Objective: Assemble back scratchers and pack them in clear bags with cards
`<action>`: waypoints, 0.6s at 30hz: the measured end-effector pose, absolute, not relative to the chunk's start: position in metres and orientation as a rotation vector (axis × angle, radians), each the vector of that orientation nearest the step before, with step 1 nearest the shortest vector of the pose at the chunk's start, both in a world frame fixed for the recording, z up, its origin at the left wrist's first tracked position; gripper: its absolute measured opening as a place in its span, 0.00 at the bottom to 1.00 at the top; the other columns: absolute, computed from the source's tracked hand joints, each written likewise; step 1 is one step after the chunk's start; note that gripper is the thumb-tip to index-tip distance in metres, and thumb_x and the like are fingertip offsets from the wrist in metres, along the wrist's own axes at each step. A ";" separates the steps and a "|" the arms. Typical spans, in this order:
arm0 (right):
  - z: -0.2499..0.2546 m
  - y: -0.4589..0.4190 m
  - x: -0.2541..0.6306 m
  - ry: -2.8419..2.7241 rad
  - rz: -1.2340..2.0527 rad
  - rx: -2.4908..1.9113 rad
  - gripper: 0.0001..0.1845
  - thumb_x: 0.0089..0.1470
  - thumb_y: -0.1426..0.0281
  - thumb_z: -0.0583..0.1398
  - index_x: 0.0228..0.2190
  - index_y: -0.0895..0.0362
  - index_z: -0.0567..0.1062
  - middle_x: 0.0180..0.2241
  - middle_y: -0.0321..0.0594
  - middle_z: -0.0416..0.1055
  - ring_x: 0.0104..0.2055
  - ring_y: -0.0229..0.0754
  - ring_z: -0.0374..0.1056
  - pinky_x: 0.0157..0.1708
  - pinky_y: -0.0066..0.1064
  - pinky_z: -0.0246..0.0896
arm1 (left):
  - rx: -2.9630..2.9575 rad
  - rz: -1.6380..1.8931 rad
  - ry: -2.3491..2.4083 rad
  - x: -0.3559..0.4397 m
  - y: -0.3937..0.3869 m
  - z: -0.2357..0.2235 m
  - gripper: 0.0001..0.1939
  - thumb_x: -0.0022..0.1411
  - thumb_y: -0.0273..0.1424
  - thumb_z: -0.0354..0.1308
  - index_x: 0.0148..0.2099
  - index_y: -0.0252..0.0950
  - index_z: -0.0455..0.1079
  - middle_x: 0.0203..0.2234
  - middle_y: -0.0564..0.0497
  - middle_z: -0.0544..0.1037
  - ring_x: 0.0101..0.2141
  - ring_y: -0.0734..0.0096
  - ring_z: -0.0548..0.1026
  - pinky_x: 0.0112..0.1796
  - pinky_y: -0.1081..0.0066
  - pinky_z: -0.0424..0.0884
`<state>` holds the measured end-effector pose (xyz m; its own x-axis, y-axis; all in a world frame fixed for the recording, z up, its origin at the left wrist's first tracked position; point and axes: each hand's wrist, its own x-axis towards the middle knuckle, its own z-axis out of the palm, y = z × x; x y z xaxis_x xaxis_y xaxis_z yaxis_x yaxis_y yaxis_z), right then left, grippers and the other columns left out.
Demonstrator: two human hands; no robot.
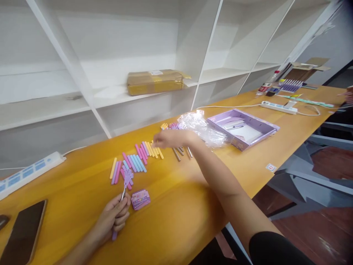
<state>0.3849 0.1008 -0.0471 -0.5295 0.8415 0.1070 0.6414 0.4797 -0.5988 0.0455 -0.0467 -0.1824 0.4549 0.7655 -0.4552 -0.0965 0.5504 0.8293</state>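
Observation:
My left hand (114,217) is closed round a slim tool with a metal shaft and a purple hand-shaped head (127,177), held just above the wooden table (171,221). My right hand (171,138) reaches out over a row of pastel sticks (138,156) in pink, blue, yellow and purple; its fingers are blurred above the yellow ones. Several bare metal rods (182,151) lie beneath that hand. A small pink box (140,199) lies beside my left hand.
A crumpled clear plastic bag (202,127) and an open lilac box (242,127) lie to the right. A phone (23,232) and a power strip (30,171) are at left, another power strip (278,106) far right. White shelves behind hold a taped cardboard parcel (154,81).

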 end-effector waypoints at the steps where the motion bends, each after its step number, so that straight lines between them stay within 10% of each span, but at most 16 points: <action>1: -0.035 0.107 0.405 -2.307 0.616 -1.325 0.16 0.64 0.57 0.67 0.32 0.57 0.82 0.28 0.38 0.78 0.26 0.35 0.64 0.30 0.28 0.53 | 0.818 0.616 0.947 0.045 -0.047 -0.183 0.31 0.59 0.59 0.71 0.38 0.39 0.63 0.20 0.67 0.45 0.19 0.84 0.37 0.15 0.85 0.43; 9: -0.033 0.145 0.562 -1.724 0.311 -2.538 0.20 0.70 0.57 0.60 0.44 0.61 0.83 0.39 0.50 0.82 0.42 0.47 0.76 0.43 0.32 0.64 | 0.744 0.598 0.899 0.040 -0.045 -0.186 0.27 0.63 0.55 0.70 0.39 0.39 0.65 0.20 0.66 0.46 0.19 0.84 0.36 0.14 0.85 0.45; 18: -0.106 0.151 0.620 -1.328 0.351 -2.788 0.51 0.46 0.50 0.77 0.63 0.64 0.73 0.43 0.58 0.80 0.41 0.55 0.77 0.39 0.39 0.72 | 0.721 0.580 0.845 0.037 -0.043 -0.186 0.22 0.67 0.50 0.69 0.42 0.38 0.67 0.21 0.65 0.47 0.19 0.84 0.37 0.15 0.86 0.46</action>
